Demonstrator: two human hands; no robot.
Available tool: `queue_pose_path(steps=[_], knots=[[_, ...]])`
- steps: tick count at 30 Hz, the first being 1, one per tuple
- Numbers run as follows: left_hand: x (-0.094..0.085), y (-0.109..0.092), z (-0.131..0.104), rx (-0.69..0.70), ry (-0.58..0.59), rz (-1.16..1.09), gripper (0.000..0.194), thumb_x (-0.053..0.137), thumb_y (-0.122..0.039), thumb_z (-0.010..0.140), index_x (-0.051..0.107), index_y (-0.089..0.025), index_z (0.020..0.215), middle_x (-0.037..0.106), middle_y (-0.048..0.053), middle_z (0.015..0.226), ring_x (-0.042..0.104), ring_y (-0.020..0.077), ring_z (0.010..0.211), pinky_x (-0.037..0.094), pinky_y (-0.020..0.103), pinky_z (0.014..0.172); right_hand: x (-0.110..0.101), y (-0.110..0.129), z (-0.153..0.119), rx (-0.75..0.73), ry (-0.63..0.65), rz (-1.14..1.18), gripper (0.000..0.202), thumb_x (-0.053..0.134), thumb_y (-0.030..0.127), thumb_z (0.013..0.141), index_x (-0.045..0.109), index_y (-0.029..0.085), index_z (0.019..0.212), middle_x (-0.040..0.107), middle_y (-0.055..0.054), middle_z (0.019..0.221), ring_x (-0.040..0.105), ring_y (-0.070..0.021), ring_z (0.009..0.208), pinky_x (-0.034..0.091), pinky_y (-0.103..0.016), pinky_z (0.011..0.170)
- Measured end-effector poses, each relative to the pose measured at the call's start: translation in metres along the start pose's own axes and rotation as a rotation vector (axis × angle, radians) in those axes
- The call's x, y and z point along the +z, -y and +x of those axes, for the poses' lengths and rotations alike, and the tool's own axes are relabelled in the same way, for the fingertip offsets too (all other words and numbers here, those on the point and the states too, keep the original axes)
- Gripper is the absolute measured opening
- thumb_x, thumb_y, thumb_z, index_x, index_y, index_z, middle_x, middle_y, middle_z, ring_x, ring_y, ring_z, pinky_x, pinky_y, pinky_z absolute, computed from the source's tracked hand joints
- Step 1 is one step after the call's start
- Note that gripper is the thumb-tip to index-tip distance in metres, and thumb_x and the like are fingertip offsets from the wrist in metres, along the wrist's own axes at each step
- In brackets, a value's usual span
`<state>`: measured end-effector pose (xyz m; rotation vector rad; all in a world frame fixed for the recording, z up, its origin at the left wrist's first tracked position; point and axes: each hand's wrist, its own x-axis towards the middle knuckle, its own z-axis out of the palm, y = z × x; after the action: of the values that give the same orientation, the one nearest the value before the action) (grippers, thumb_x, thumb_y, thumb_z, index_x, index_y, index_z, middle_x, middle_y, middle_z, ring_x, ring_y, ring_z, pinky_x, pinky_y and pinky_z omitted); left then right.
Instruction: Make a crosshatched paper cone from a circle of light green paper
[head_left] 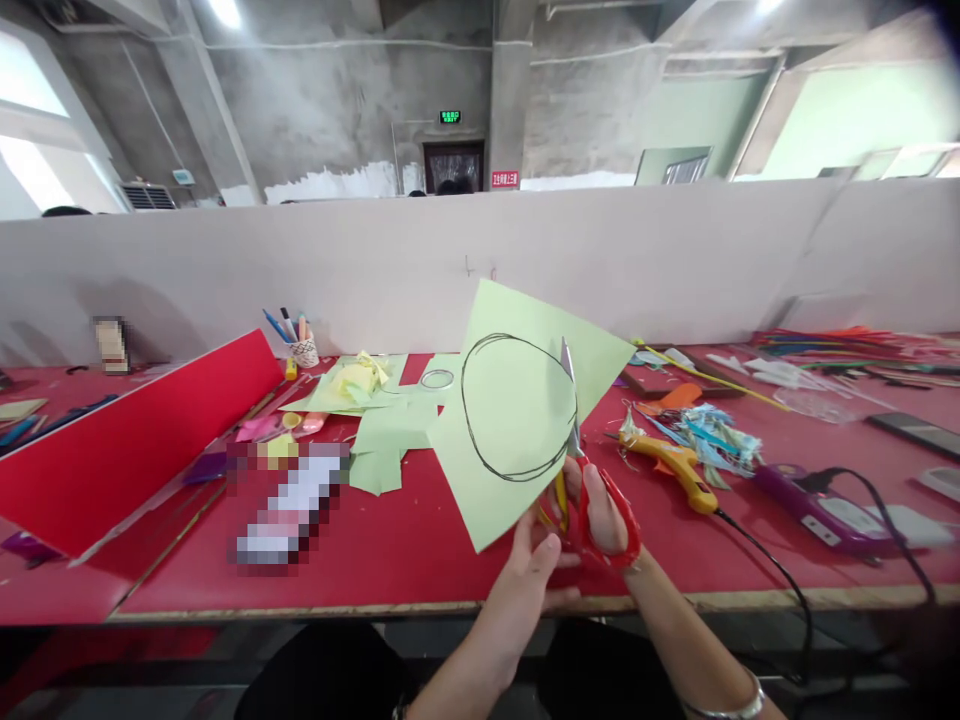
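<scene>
A light green sheet of paper [517,400], with a rough circle drawn on it in dark line, is held up tilted above the table. My left hand [532,570] is closed at its lower edge; the exact contact of the fingers is partly hidden. Closed round the red handle of a pair of scissors [611,515] is my right hand [604,515]. A yellow part shows beside the red handle. The scissor blades reach up along the right side of the drawn circle, one of them seen in front of the paper.
A yellow glue gun [667,460] with a black cord lies right, near blue-white scraps [716,435] and a purple device [825,510]. Green paper pieces [394,425], a tape-like ring [437,379], a pen cup [304,350] and a red board [165,430] occupy the left.
</scene>
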<state>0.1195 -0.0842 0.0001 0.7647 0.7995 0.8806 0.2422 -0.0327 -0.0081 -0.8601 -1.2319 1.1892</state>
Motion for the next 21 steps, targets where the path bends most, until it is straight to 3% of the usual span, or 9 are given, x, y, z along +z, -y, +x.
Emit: queue_pose_path(steps=[3, 5, 7, 10, 13, 15, 18, 21], knots=[[0.004, -0.001, 0.007, 0.080, -0.110, -0.261, 0.052, 0.057, -0.037, 0.075, 0.042, -0.027, 0.123, 0.042, 0.005, 0.132, 0.047, 0.0186, 0.112, 0.044, 0.025, 0.084, 0.001, 0.005, 0.000, 0.012, 0.054, 0.081, 0.045, 0.028, 0.060, 0.080, 0.052, 0.024, 0.069, 0.046, -0.001, 0.053, 0.036, -0.0134, 0.042, 0.034, -0.030, 0.038], [0.007, -0.005, 0.013, 0.119, -0.203, -0.399, 0.043, 0.055, -0.034, 0.077, 0.047, -0.026, 0.119, 0.044, 0.003, 0.131, 0.045, 0.0174, 0.115, 0.043, 0.023, 0.085, 0.003, 0.007, 0.001, 0.003, 0.072, 0.083, 0.045, 0.028, 0.059, 0.081, 0.052, 0.023, 0.068, 0.043, 0.000, 0.050, 0.034, -0.0132, 0.041, 0.032, -0.030, 0.038], [0.008, -0.012, 0.020, 0.133, -0.255, -0.517, 0.035, 0.050, -0.034, 0.080, 0.052, -0.023, 0.114, 0.050, 0.004, 0.126, 0.049, 0.0165, 0.111, 0.044, 0.022, 0.082, 0.004, 0.007, 0.001, -0.008, 0.089, 0.075, 0.044, 0.028, 0.057, 0.082, 0.052, 0.023, 0.069, 0.041, 0.000, 0.047, 0.033, -0.0131, 0.041, 0.033, -0.030, 0.040], [0.008, -0.023, 0.029, 0.125, -0.233, -0.626, 0.030, 0.047, -0.034, 0.082, 0.058, -0.018, 0.105, 0.059, 0.006, 0.114, 0.058, 0.0145, 0.094, 0.047, 0.021, 0.076, 0.004, 0.004, 0.000, -0.013, 0.123, 0.075, 0.042, 0.028, 0.054, 0.084, 0.054, 0.023, 0.074, 0.041, 0.001, 0.047, 0.035, -0.0135, 0.043, 0.036, -0.030, 0.044], [0.005, -0.030, 0.035, 0.097, -0.277, -0.593, 0.026, 0.051, -0.027, 0.080, 0.059, -0.014, 0.100, 0.065, 0.007, 0.101, 0.062, 0.0118, 0.074, 0.049, 0.019, 0.064, 0.001, -0.002, -0.001, -0.002, 0.147, 0.084, 0.041, 0.030, 0.054, 0.084, 0.055, 0.023, 0.077, 0.045, 0.000, 0.053, 0.037, -0.0130, 0.045, 0.038, -0.030, 0.046], [0.002, -0.033, 0.039, 0.119, -0.336, -0.514, 0.025, 0.055, -0.018, 0.077, 0.059, -0.014, 0.101, 0.066, 0.007, 0.096, 0.063, 0.0118, 0.072, 0.049, 0.019, 0.060, -0.001, -0.005, -0.001, 0.008, 0.152, 0.092, 0.041, 0.031, 0.055, 0.083, 0.055, 0.022, 0.077, 0.047, 0.000, 0.056, 0.038, -0.0117, 0.045, 0.038, -0.028, 0.045], [-0.006, -0.037, 0.043, 0.227, -0.438, -0.371, 0.032, 0.059, -0.010, 0.070, 0.059, -0.016, 0.102, 0.065, 0.006, 0.103, 0.063, 0.0156, 0.083, 0.051, 0.023, 0.069, -0.003, -0.004, -0.001, 0.027, 0.144, 0.098, 0.041, 0.032, 0.055, 0.083, 0.055, 0.021, 0.077, 0.047, 0.000, 0.060, 0.038, -0.0100, 0.044, 0.035, -0.026, 0.042], [-0.019, -0.041, 0.046, 0.314, -0.542, -0.174, 0.024, 0.063, -0.020, 0.070, 0.063, -0.017, 0.094, 0.063, 0.007, 0.107, 0.060, 0.0204, 0.096, 0.047, 0.029, 0.083, 0.000, 0.000, 0.000, 0.047, 0.119, 0.121, 0.043, 0.034, 0.058, 0.080, 0.052, 0.020, 0.076, 0.046, 0.001, 0.060, 0.037, -0.0091, 0.042, 0.032, -0.024, 0.038]])
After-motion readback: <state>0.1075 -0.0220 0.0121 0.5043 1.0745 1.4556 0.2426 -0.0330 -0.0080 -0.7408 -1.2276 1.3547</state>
